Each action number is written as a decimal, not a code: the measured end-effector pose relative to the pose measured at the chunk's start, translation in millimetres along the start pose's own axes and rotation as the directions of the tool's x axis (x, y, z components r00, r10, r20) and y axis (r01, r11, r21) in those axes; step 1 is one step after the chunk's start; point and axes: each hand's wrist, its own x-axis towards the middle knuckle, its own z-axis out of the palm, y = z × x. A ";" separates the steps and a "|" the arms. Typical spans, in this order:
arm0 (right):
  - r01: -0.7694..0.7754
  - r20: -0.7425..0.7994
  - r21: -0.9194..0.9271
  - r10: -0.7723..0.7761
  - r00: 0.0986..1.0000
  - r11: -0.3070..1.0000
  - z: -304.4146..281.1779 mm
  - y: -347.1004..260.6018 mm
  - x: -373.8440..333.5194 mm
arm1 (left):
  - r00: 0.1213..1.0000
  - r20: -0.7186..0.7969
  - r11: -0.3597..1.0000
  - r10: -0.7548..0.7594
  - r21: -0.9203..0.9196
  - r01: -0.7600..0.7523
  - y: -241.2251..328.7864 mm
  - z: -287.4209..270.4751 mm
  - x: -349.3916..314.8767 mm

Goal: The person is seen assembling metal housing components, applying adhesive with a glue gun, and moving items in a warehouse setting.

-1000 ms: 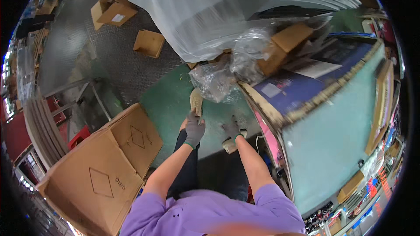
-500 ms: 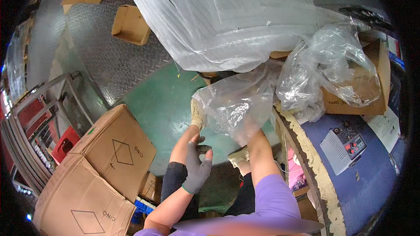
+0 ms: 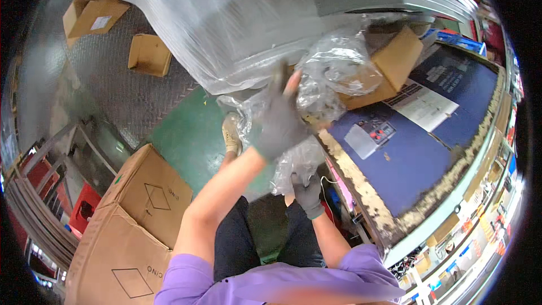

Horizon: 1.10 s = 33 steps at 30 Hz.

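At the far left, bent by the lens rim, a metal frame (image 3: 56, 149) stands near a red object (image 3: 84, 209) too small to make out. A large brown carton (image 3: 121, 237) fills the lower left, its bottom cut off. Beyond it, an open box (image 3: 96, 17), cropped at the top, and a shallow cardboard tray (image 3: 149, 55) lie on dark tread-patterned flooring.

Above the middle, translucent sheeting (image 3: 209, 28) covers a grey bulk running out of view. A pale shoe (image 3: 231, 133) shows beside crumpled clear plastic film (image 3: 299, 158), which hangs between the person's hands. The gloved left hand (image 3: 280, 121) is raised in front of it, badly blurred; how far its fingers are open, and whether they grip any film, cannot be told. Lower, the gloved right hand (image 3: 307, 195) has its fingers partly curled against the film's bottom edge; whether they pinch it is unclear.

To the right, more clear plastic (image 3: 344, 59) partly hides a carton (image 3: 401, 59) on the blue worktop (image 3: 406, 164). Small items on the rim-side shelves (image 3: 480, 214) are indistinct.
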 end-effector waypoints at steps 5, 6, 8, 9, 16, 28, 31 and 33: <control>-0.197 -0.324 0.356 0.318 0.891 0.913 3.4 -67.5 52.4 | 0.981 0.188 0.984 -0.045 0.175 0.012 8.1 55.6 86.8; -0.191 -0.378 0.353 0.327 0.866 0.916 8.9 -75.0 60.2 | 0.954 0.285 0.987 -0.093 0.151 0.052 0.0 58.1 89.6; -0.125 -0.292 0.736 0.479 0.828 0.665 14.7 -82.7 78.9 | 0.929 0.347 0.991 -0.131 0.075 0.112 -16.6 56.4 81.6; -0.067 -0.230 0.873 0.530 0.816 0.483 17.1 -84.2 88.1 | 0.940 0.316 0.992 -0.127 0.021 0.127 -25.1 50.1 68.6; -0.365 -0.052 0.836 0.721 0.691 0.410 30.7 -56.0 158.7 | 0.777 0.501 0.924 -0.381 0.187 0.333 -46.5 -10.6 -9.2; -0.356 -0.213 0.135 0.378 0.901 0.925 36.1 0.0 121.6 | 0.870 0.397 0.814 -0.293 -0.374 0.445 -41.5 -57.0 -53.4; -0.257 -0.155 0.586 0.418 0.895 0.768 66.3 -1.1 86.4 | 0.988 -0.099 0.966 -0.116 0.222 0.135 -64.2 -78.9 -59.2; -0.255 0.001 0.836 0.464 0.886 0.486 60.3 -8.9 59.5 | 0.951 -0.141 0.918 -0.276 0.255 0.304 -87.8 -80.4 -54.0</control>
